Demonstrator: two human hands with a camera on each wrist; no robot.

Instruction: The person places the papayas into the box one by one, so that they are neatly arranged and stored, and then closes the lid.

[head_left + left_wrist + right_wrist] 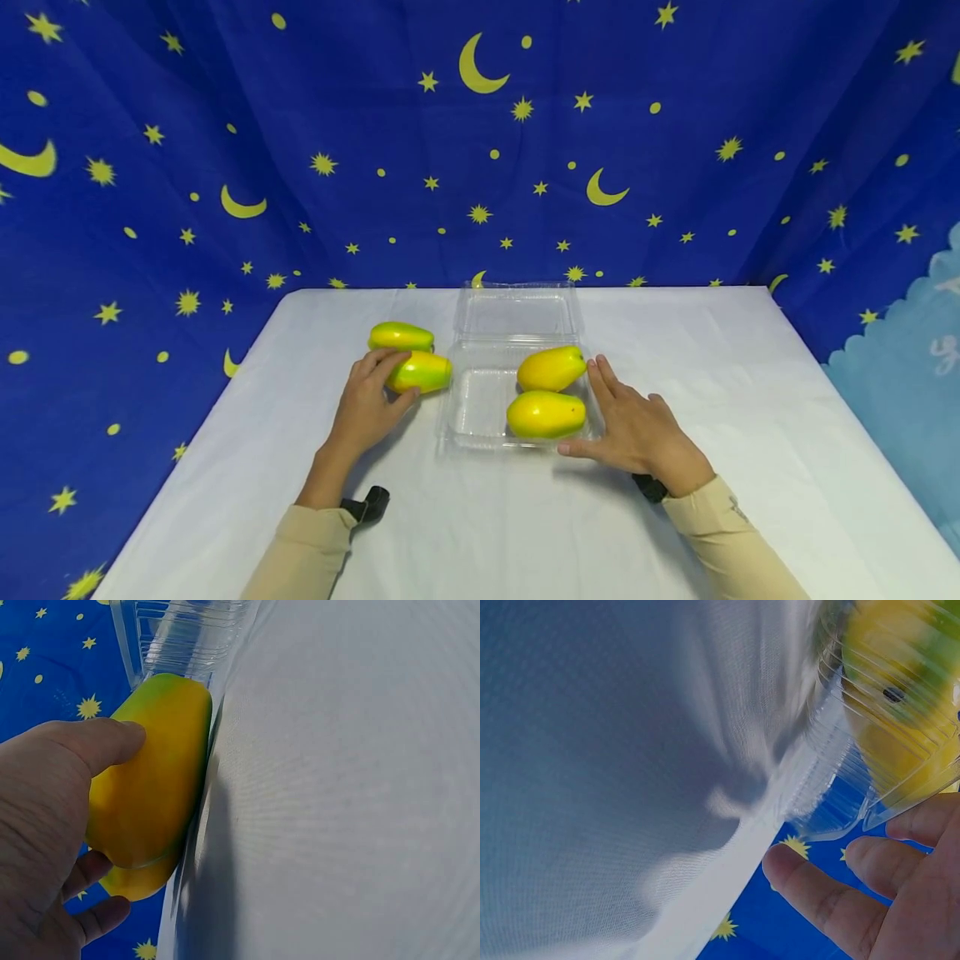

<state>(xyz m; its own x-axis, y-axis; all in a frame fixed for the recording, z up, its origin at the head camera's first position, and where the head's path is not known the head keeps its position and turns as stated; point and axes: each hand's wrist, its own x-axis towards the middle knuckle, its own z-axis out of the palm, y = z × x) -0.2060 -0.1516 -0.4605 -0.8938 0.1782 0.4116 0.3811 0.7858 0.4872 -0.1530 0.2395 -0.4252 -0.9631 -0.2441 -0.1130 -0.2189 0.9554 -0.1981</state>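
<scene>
My left hand [369, 407] holds a yellow-green papaya [423, 372] by its left end, thumb on the near side and fingers on the far side. In the left wrist view the thumb lies across this papaya [154, 772], close over the white table. Behind it sits another papaya [401, 336]. A clear plastic clamshell box [480, 437] stands just to the right with its lid folded back. Two yellow papayas [551, 369] lie in its right half. My right hand [633, 425] is at the box's right side, fingers extended, thumb at the near right corner.
The open lid [517, 312] lies toward the far edge of the white-covered table [697, 358]. A blue curtain [390, 125] with yellow moons and stars hangs behind and at the sides. Black straps [367, 504] sit at both wrists.
</scene>
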